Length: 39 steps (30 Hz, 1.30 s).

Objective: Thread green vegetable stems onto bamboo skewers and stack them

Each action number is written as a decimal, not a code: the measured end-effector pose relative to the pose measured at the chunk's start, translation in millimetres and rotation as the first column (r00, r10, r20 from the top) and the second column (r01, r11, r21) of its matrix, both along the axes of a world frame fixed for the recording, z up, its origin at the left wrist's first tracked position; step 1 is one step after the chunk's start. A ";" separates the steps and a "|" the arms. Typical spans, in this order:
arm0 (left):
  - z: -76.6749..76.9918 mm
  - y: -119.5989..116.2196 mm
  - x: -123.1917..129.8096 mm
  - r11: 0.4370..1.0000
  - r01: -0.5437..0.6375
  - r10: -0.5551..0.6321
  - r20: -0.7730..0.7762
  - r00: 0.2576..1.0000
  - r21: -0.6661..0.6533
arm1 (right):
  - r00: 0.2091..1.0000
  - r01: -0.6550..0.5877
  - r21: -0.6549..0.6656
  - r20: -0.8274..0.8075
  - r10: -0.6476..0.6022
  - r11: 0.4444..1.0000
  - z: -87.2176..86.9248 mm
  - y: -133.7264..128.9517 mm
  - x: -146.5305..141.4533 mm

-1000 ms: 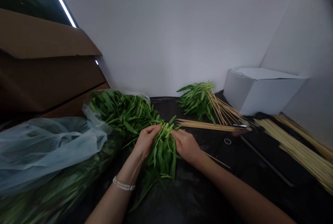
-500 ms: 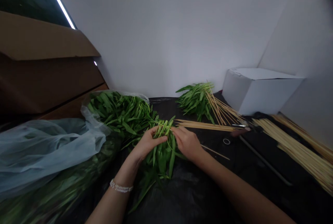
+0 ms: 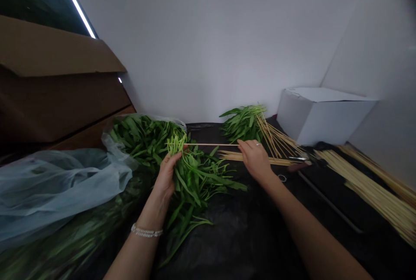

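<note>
My left hand (image 3: 169,168) is closed round the stem ends of a bunch of green leaves (image 3: 195,180), which hang down and to the right over the black surface. My right hand (image 3: 255,157) pinches the right end of a thin wooden stick (image 3: 212,144). The stick lies level, and its left end meets the stems at my left fingertips. Whether it passes into the stems is hidden. Just below the stick, several loose sticks (image 3: 240,156) lie beside my right hand.
Behind lies a leafy bunch (image 3: 242,124) with sticks. A bag of leaves (image 3: 146,137), clear plastic (image 3: 61,189) and a cardboard box (image 3: 58,54) are left. At right are a white box (image 3: 325,113), stick bundles (image 3: 367,184), a cutting tool (image 3: 299,165) and a ring (image 3: 282,178).
My hands have moved apart: the left went left with the leaves, the right went right and up. The stick now shows between them. The single stick lying below my right hand no longer shows.
</note>
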<state>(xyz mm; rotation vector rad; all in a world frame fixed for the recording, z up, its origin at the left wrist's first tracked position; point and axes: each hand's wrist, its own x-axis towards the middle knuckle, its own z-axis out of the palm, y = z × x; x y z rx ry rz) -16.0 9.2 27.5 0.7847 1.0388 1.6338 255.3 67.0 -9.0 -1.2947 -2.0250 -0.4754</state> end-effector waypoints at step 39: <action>-13.0 -0.8 8.1 0.865 0.497 -0.494 0.057 0.868 -0.068 | 0.088 -0.264 -0.121 -0.991 -0.101 0.957 -27.9 48.4 40.9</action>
